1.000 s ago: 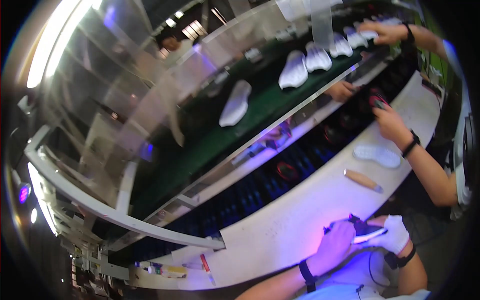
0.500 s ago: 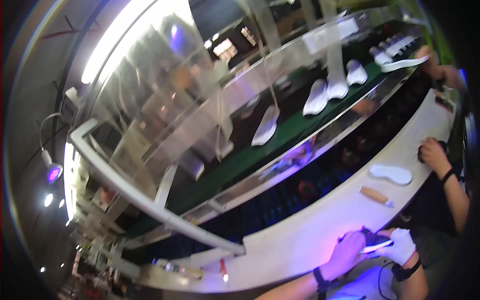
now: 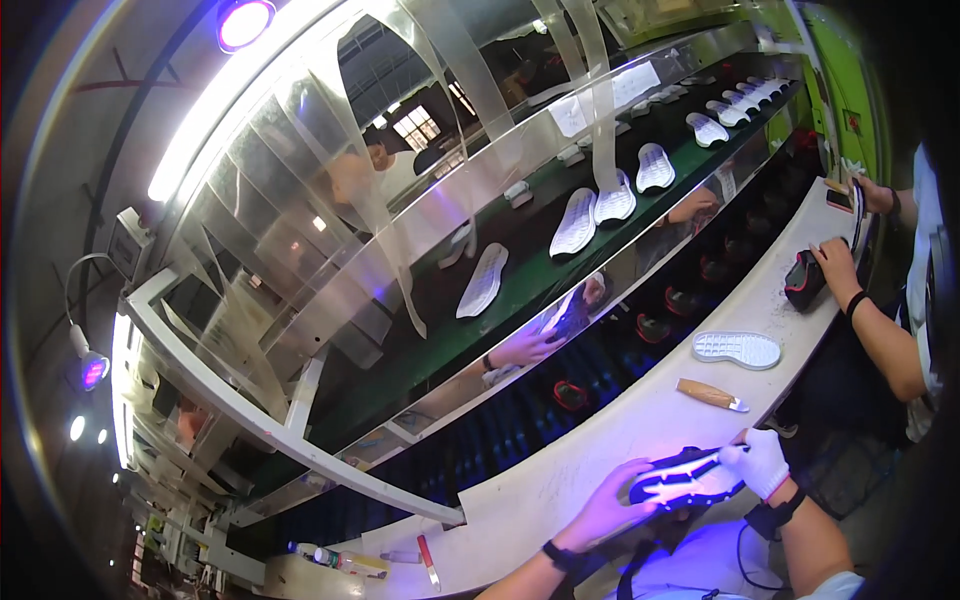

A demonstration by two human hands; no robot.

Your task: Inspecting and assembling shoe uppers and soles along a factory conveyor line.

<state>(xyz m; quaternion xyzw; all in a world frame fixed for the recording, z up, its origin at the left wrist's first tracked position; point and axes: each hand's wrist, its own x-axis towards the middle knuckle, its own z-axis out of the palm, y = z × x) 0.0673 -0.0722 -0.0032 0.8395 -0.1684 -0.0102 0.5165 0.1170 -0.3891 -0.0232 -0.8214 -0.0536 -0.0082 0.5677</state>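
A dark shoe (image 3: 690, 483) is held between my two hands above the near edge of the white bench, lit purple. Its underside faces up and shows pale glowing marks. My bare left hand (image 3: 612, 500) grips one end of it. My right hand (image 3: 760, 463), in a white glove, is closed on the other end. Beyond the shoe, a wooden-handled tool (image 3: 707, 393) with a short pale tip lies on the bench. A white shoe sole (image 3: 737, 349) lies behind that tool, tread side up.
A green conveyor belt (image 3: 530, 262) carries several white soles behind the bench (image 3: 560, 455). Clear plastic strips hang over it. To the right, a co-worker's hand (image 3: 835, 265) holds a dark shoe (image 3: 803, 281). Bottles (image 3: 350, 562) and a red-handled tool (image 3: 428, 560) lie at the left.
My hands have moved apart along the shoe, and it has turned so its underside faces up. The whole view has shifted, and a purple lamp shows at the top.
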